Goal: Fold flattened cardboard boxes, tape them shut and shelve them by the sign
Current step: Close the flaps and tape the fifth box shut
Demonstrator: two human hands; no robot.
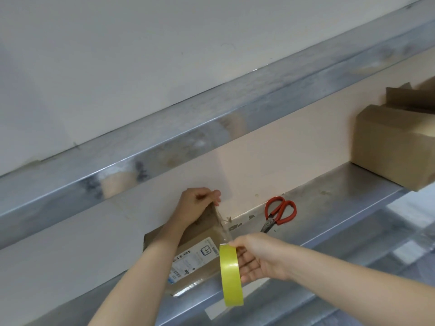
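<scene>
Head view: left hand [200, 201] sits at the far top edge of the brown cardboard box w/ white shipping label [195, 252], grip pinching the end of a clear tape strip [224, 224]. The box rests on the steel shelf [329, 191], against the wall. Yellow-sided tape roll [231, 276] is just right of the box, w/ right hand [256, 257] grip curled round it. Red-handled scissors [280, 211] lie further right, and a second brown cardboard box [395, 147] is at far right. Step is prob. taping shut. Next: press strip down & cut, which needs one hand freed for the scissors.
</scene>
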